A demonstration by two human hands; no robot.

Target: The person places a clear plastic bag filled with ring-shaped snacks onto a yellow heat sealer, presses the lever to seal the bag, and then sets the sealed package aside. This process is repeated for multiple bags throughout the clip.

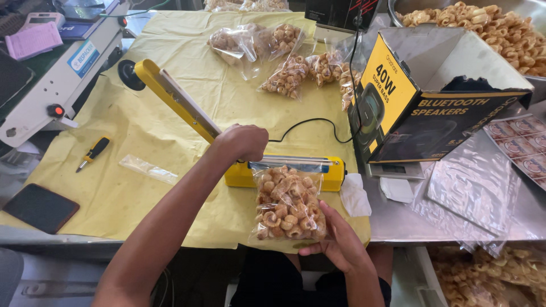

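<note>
The mouth of the clear plastic bag of ring-shaped fried snacks [288, 203] is hidden under the raised yellow sealer arm [176, 101], whose handle end is covered by the left hand [243, 142], while the large metal bowl of snacks [526, 11] is cut off by the top edge.

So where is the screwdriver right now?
In the head view, the screwdriver lies at the left on the yellow paper, between the dark phone and the sealer's raised yellow arm.
</note>
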